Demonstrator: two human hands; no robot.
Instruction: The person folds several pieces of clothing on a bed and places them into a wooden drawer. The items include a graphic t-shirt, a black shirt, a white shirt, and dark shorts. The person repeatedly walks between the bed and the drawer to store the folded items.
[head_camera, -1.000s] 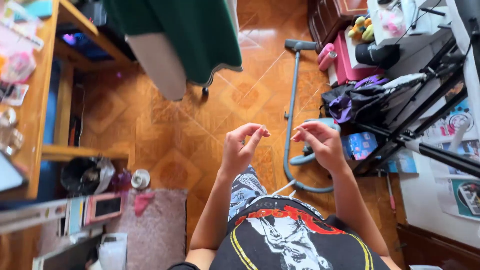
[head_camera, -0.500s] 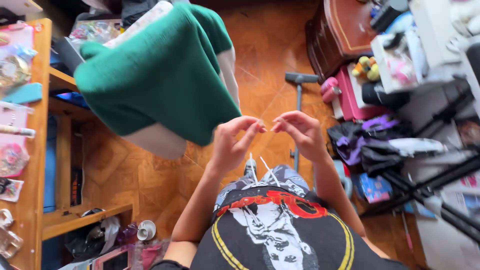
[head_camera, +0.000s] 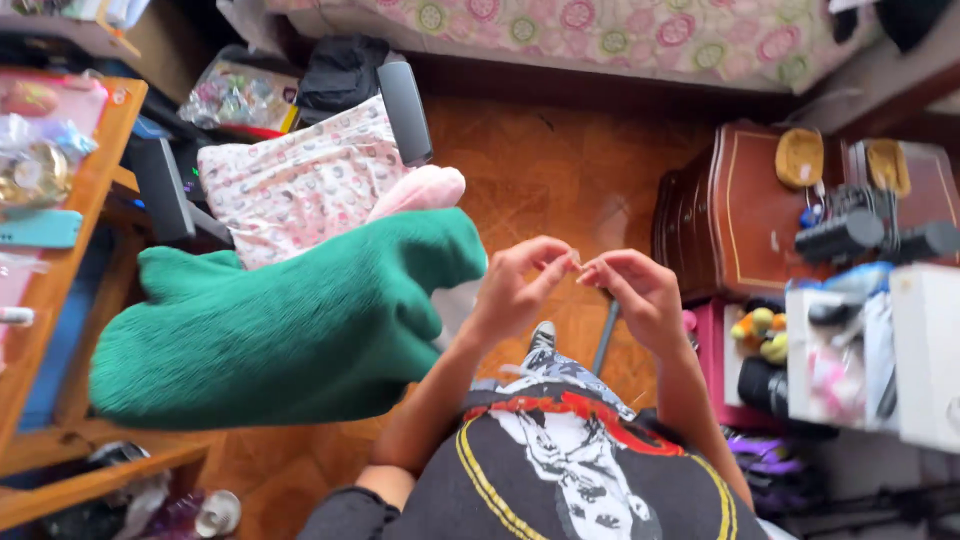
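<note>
left of the hands a green cloth (head_camera: 290, 320) drapes over a chair. the left hand (head_camera: 515, 290) and right hand (head_camera: 635, 290) meet fingertip to fingertip, pinching something too small to make out, possibly a thread. whatever they work on looks mid-way, nothing finished showing. right of the grip stands a dark wooden cabinet (head_camera: 740, 215).

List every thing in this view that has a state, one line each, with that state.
left hand: raised, fingertips pinched together, meeting the right hand; whether it holds anything cannot be told.
right hand: raised, fingertips pinched, touching the left hand.
green cloth: draped over a chair.
patterned cloth: lying crumpled on the chair.
wooden cabinet: closed, small items on top.
wooden desk: cluttered on top.
</note>
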